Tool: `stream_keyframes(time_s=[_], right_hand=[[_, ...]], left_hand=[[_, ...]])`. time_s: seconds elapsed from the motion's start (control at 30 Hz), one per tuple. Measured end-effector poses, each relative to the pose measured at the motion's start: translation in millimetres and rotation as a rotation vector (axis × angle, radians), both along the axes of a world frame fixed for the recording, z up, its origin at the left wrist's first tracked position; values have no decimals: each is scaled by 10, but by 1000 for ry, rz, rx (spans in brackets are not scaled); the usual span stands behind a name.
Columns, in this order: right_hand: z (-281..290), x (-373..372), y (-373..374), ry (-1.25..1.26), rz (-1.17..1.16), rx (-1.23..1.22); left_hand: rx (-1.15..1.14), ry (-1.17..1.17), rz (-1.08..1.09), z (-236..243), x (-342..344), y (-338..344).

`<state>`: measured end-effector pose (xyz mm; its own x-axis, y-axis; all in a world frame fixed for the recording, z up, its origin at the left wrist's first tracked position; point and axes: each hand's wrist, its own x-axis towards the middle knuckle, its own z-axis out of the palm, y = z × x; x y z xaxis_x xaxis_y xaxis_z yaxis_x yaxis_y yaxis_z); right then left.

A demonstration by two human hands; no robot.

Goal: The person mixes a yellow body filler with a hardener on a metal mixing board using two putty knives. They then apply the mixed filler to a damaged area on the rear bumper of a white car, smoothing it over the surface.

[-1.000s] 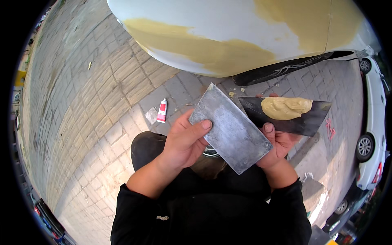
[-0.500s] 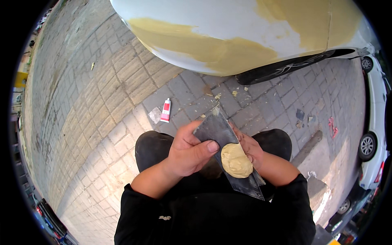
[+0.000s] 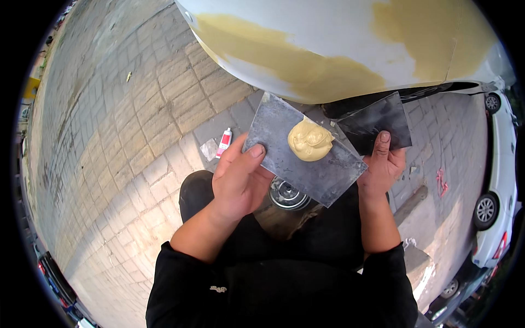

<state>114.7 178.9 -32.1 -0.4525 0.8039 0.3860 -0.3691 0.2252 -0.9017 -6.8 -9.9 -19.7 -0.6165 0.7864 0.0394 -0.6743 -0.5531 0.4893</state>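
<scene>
My left hand grips a flat grey plate by its left edge, thumb on top. A thick mound of yellow body filler sits on that plate. In my right hand is a dark, thin spreader, pinched under the thumb and held to the right of the plate, its left part close to the plate's edge. Ahead, the white car body panel carries broad yellow filler patches. Below the plate, a round metal can lid shows between my knees.
A red and white tube lies on the paving beside a pale scrap. The car's dark tyre is beyond my hands. A crumpled red strip lies to the right, with parked white cars farther out.
My hands have moved apart. The plate and spreader, earlier overlapping, are now spread side by side; the filler faces up on the plate, and the can lid has come into view.
</scene>
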Motion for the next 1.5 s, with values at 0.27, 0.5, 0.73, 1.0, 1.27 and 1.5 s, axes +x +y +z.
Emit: stream_keyframes(time_s=[0.27,0.5,0.73,1.0,1.27,1.5], right_hand=[[320,4,-105,-198,111,1146],[343,-41,-201,-277,207,1208],[250,-38,-146,-218,98,1216],[189,-72,-158,-261,195,1133],[150,-101,-189,-279,194,1119],[158,-115,-183,-222,152,1099]], left_hand=[[-392,436,267,-96,63,-33],[-408,564,345,-75,167,57],[-436,629,380,-72,167,102],[-475,657,404,-122,166,101],[-543,658,436,-134,178,122],[-575,732,489,-126,196,144]])
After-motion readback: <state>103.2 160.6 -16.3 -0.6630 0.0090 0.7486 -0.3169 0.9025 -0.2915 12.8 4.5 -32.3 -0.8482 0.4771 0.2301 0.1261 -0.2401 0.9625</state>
